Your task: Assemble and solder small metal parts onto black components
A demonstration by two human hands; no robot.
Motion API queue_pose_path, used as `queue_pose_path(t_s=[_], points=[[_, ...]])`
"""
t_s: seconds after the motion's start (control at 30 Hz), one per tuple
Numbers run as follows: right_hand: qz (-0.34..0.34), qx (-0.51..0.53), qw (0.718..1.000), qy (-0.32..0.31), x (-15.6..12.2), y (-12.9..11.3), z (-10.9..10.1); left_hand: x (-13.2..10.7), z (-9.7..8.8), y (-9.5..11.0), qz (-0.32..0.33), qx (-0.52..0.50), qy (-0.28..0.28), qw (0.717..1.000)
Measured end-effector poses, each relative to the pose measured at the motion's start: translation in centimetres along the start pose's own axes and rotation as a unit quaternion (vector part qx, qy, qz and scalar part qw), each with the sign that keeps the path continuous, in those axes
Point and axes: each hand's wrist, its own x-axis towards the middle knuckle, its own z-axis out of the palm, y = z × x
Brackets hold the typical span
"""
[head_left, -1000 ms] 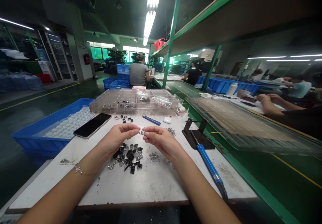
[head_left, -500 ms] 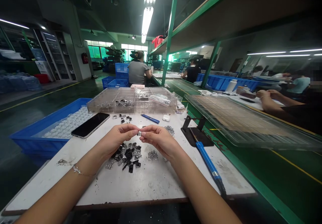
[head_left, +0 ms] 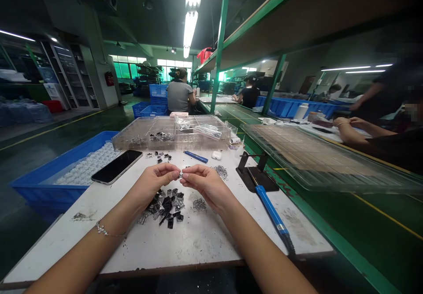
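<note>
Under bright tube lights [head_left: 191, 27], a scuffed white workbench [head_left: 191, 248] fronts a green-floored factory hall. Fingers of the right hand [head_left: 207, 186] are pinched nearly together on a tiny silvery metal part [head_left: 180, 174], raised above the bench. The left hand [head_left: 154, 181] is pinched as narrowly at the part's other side; whether it grips this or something smaller is hidden. One second ago a gap separated the hands; now their fingertips almost meet, suggesting both work on one piece. Nearby lie black and clear plastic pieces [head_left: 168, 203] and metal pins [head_left: 199, 204]; farther out, a smartphone [head_left: 117, 166], a soldering iron [head_left: 269, 208] and a compartment box [head_left: 128, 132]. At far right, a standing person [head_left: 380, 93] has come into view. Markings on the iron's handle are illegible, and no brand can be read.
</note>
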Motion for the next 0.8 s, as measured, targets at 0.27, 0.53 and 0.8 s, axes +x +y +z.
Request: queue_pose_path(t_s=[0.27, 0.53, 0.8], points=[[-0.016, 0.020, 1.000, 0.006, 0.1, 0.5, 0.1, -0.7, 0.4, 0.7, 0.089, 0.095, 0.078, 0.988], [-0.041, 0.042, 0.998, 0.025, 0.0, 1.2, 0.5, -1.7, 1.7, 0.6, 0.257, 0.326, 0.120, 0.902], [-0.048, -0.049, 0.998, 0.012, -0.4, 1.7, 1.2, -1.4, 0.8, -0.3, 0.194, 0.337, 0.164, 0.907]])
